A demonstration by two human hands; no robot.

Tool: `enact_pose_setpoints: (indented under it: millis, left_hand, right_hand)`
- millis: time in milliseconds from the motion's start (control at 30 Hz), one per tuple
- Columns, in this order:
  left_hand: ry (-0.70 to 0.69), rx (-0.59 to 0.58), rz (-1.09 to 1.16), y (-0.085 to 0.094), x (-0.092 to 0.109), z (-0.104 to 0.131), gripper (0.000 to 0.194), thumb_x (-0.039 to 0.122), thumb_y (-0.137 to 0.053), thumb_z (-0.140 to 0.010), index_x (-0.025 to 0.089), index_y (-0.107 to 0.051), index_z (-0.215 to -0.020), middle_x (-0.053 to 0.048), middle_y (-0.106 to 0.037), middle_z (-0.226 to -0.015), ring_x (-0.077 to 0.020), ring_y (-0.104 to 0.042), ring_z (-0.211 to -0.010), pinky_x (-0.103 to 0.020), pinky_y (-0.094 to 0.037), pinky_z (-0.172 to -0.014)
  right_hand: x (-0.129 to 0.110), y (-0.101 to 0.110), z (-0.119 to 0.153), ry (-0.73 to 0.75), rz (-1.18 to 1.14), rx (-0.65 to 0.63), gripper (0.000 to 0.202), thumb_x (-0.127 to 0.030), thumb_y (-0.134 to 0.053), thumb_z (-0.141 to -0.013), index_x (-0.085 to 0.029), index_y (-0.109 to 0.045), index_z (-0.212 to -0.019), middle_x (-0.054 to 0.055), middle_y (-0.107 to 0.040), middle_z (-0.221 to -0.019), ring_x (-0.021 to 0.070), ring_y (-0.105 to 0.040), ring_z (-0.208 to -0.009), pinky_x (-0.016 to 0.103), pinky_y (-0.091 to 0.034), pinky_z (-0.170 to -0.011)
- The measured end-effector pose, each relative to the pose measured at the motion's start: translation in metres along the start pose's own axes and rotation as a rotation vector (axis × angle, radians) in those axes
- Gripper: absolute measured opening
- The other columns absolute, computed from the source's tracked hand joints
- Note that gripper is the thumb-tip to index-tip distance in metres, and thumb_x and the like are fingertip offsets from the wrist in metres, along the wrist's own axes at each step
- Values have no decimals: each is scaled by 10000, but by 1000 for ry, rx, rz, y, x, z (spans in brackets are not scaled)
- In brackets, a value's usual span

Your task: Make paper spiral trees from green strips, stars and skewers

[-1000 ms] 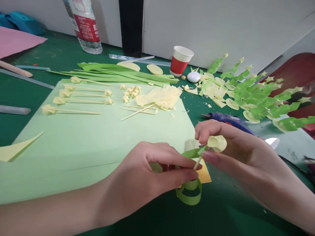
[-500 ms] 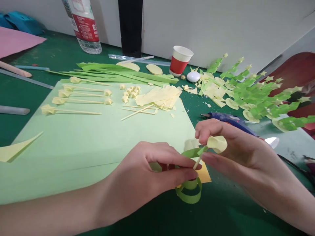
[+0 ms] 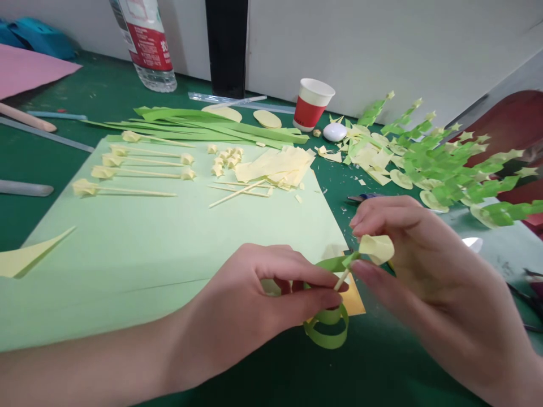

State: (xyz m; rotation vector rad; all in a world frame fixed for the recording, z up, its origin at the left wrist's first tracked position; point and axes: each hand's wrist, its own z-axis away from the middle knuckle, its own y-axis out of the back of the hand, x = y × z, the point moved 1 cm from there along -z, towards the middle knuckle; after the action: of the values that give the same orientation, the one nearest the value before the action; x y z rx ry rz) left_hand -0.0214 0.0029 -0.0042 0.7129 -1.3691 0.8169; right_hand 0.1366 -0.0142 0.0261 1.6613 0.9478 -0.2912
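Note:
My left hand (image 3: 271, 288) pinches a thin pale stick (image 3: 341, 280) between thumb and fingertips. A pale yellow paper piece (image 3: 376, 249) sits at the stick's upper end. A green paper strip (image 3: 333, 340) is wound at the stick below that piece and curls in loops beneath my left fingers. My right hand (image 3: 432, 282) is at the top of the stick, its thumb tip touching the green strip, its index finger raised apart from the thumb behind the yellow piece. Pale green sheets (image 3: 169, 237) lie under and left of my left hand.
Several star-topped sticks (image 3: 139, 174), small paper stars (image 3: 227, 160) and yellow scraps (image 3: 275, 167) lie on the sheets. Behind are green strips (image 3: 212, 127), a bottle (image 3: 148, 51) and a cup (image 3: 311, 107). Finished-looking green stalks (image 3: 458, 164) stand at right; a glue gun (image 3: 365, 197) is partly hidden.
My right hand has shifted slightly right and up, its index finger lifting and now covering more of the glue gun. My left hand keeps its hold on the stick.

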Motion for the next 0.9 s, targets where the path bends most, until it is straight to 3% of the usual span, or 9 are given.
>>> enact_pose_setpoints:
  millis: [367, 533, 733, 900]
  left_hand:
    - [8, -5, -26, 0, 0, 2, 145, 171, -635, -721, 246, -741, -786, 29, -625, -665, -79, -507, -540, -163, -435, -502]
    - [27, -8, -35, 1, 0, 2, 151, 173, -637, -716, 270, -742, -767, 30, -619, -657, -87, -509, -542, -176, -434, -500]
    - [47, -21, -11, 1, 0, 1, 141, 169, -636, -715, 256, -742, -749, 32, -599, -637, -89, -513, -560, -176, -424, -505]
    - [122, 12, 98, 1, 3, 0, 127, 198, -627, -724, 256, -728, -673, 43, -617, -626, -98, -527, -602, -168, -420, -528]
  right_hand:
    - [-4, 5, 1, -140, -14, -69, 113, -346, -449, -850, -284, -463, -943, 28, -519, -955, 188, -484, -961, 245, -461, -642]
    - [-2, 5, 1, -169, -46, -64, 97, -329, -464, -835, -278, -489, -915, 24, -541, -930, 185, -513, -894, 248, -463, -634]
    - [-2, 3, 1, -194, -90, -95, 100, -335, -443, -845, -278, -472, -922, -1, -530, -908, 132, -522, -739, 212, -434, -511]
    - [-1, 1, -2, -207, -101, -73, 137, -358, -484, -820, -261, -475, -916, 8, -536, -891, 138, -519, -749, 231, -458, -584]
